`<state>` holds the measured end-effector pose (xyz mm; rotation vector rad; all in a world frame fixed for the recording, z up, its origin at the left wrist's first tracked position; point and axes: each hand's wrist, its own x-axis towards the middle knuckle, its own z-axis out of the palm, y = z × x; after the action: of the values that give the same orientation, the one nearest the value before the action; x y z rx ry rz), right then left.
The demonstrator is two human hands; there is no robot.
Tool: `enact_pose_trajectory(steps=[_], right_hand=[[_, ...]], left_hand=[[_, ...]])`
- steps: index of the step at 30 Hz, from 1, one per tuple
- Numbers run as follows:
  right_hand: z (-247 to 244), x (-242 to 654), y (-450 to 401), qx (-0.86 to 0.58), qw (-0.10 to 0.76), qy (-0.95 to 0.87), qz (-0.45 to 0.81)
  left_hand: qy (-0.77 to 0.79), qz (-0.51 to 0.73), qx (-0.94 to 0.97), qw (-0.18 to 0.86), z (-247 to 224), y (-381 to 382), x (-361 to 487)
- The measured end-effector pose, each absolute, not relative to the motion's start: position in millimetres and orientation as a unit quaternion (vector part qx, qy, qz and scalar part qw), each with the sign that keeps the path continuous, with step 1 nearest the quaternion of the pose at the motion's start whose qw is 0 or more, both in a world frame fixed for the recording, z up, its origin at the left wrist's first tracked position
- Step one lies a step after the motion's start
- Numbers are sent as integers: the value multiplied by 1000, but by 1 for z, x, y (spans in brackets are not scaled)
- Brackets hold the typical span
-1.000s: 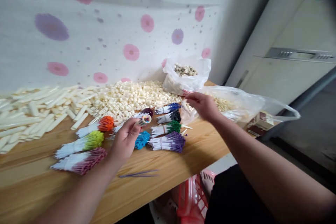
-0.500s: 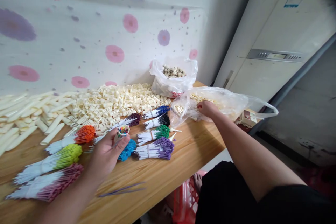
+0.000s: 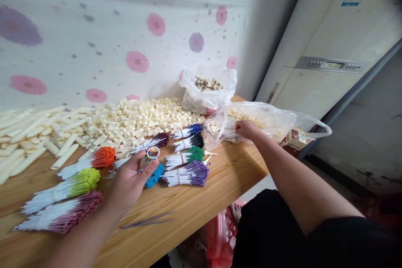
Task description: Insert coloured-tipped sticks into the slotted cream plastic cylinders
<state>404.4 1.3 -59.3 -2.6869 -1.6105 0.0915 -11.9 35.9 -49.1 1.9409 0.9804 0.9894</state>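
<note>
My left hand (image 3: 133,180) grips a small cream cylinder (image 3: 150,155) upright, with multicoloured tips showing in its open top. Behind and beside it lie banded bundles of thin white sticks with coloured ends, among them a light blue bundle (image 3: 154,176), a purple bundle (image 3: 188,173) and an orange bundle (image 3: 103,157). At the clear plastic bag (image 3: 273,119) on the right, my right hand (image 3: 247,129) has its fingers curled at the opening, beside small cream pieces (image 3: 240,116). Its fingertips are hidden, so what they hold cannot be made out.
A heap of slotted cream parts (image 3: 141,119) and long cream tubes (image 3: 28,134) lines the wall. Another white bag (image 3: 207,92) holds round pieces. Loose thin sticks (image 3: 147,220) lie near the front edge. A small box (image 3: 295,139) sits at the right end.
My left hand has shifted slightly right and up with the cylinder. My right hand stays at the clear bag. The view has moved a little.
</note>
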Motion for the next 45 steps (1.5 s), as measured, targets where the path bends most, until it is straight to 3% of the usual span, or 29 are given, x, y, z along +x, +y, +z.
enact_pose_trajectory(steps=[6,10,17,23,29,35,45], right_hand=[[-36,383,-7,-839,105,-533,-29],[-15,362,-19,-790,144,-596,4],[-1,317,-41,-641,36,-745,180],[-28,289,-23,-646,2,-757,96],[-26,335,-21,-723,10,-689,39],[-25,362,-34,-744,-1,-664,75],[-39,384,-25,-839,45,-541,-30]], left_hand=[[369,378,763,372,-49,33,-12],[375,366,775,354,-50,32,-11],[369,363,786,338,-53,31,-11],[362,357,785,355,-55,31,-10],[361,361,785,350,-51,29,-9],[363,347,792,346,-52,29,-9],[362,363,783,354,-56,30,-9]])
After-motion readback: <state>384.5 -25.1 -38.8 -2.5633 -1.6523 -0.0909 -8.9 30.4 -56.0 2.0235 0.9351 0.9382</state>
